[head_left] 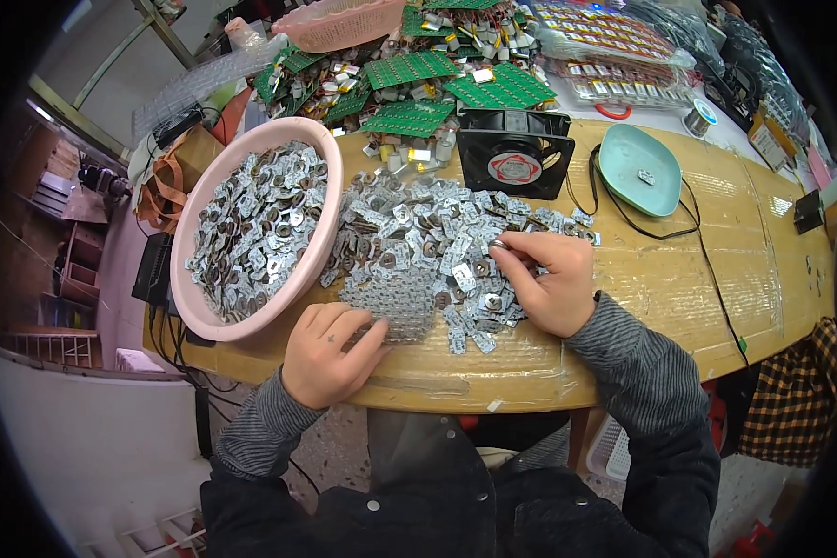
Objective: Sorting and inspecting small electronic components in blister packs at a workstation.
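My left hand point(330, 355) is curled at the near left corner of a see-through tray point(402, 312) with a grid of small pockets, its fingertips gripping the edge. Between the thumb and index finger of my right hand point(553, 284) is a small dark round metal piece point(498, 245). That hand is just above a loose heap of small silvery circuit boards point(456, 223), some bearing dark round parts. The heap spreads behind the tray and to its right. My fingers partly hide the piece and the tray's corner.
Left of the heap, a pink basin point(335, 200) brims with similar parts. A black fan point(514, 153) stands behind, beside a turquoise dish point(640, 172) holding one small part. Green circuit panels point(409, 70) pile up at the back. A black cable point(707, 270) crosses the right side.
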The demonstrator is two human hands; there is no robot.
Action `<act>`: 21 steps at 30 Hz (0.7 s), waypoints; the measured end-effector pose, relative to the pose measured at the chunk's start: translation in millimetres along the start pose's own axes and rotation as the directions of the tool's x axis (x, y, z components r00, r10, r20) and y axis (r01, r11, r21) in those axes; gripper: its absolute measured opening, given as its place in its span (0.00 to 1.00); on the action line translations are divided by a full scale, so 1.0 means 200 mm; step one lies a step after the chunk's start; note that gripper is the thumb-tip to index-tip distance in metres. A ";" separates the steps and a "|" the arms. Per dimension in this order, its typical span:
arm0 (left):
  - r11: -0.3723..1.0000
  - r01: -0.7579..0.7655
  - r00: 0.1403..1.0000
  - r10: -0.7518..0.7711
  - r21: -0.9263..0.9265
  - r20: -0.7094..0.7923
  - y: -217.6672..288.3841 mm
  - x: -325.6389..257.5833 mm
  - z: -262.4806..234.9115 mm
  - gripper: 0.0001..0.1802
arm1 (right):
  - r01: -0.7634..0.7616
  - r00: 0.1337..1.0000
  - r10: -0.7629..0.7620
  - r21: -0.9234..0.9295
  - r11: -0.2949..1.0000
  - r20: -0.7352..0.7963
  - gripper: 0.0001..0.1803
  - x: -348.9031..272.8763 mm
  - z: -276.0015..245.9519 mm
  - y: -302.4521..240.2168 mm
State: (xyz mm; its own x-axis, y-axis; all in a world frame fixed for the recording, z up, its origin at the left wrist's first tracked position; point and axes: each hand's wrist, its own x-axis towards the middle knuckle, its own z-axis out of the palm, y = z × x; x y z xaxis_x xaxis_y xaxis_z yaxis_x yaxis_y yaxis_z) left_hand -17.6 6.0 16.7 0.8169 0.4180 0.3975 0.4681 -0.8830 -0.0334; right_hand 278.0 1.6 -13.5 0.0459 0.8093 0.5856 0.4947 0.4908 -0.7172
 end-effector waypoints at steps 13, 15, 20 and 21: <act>0.971 0.166 0.984 -0.150 -0.170 0.099 0.00 0.02 0.00 0.24 | -0.004 1.000 0.004 -0.008 1.000 -0.001 0.06 -0.01 0.01 0.00; 0.964 0.186 0.980 -0.168 -0.189 0.108 0.00 0.02 0.00 0.23 | -0.002 1.000 0.002 -0.004 1.000 -0.007 0.06 -0.01 0.01 0.01; 0.964 0.172 0.982 -0.152 -0.204 0.109 -0.01 0.02 0.00 0.22 | -0.029 0.999 0.030 -0.020 0.999 0.030 0.06 0.00 -0.01 -0.01; 0.963 0.172 0.982 -0.152 -0.205 0.110 -0.01 0.02 0.00 0.22 | -0.030 0.999 0.031 -0.020 0.999 0.030 0.06 0.00 -0.01 -0.01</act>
State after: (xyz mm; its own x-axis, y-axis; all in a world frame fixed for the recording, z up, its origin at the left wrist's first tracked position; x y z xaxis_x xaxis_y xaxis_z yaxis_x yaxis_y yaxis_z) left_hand -15.2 9.9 19.1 0.7682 0.5685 0.2945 0.5228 -0.8225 0.2242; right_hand 278.6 0.3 -11.7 0.0351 0.8334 0.5515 0.5102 0.4595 -0.7270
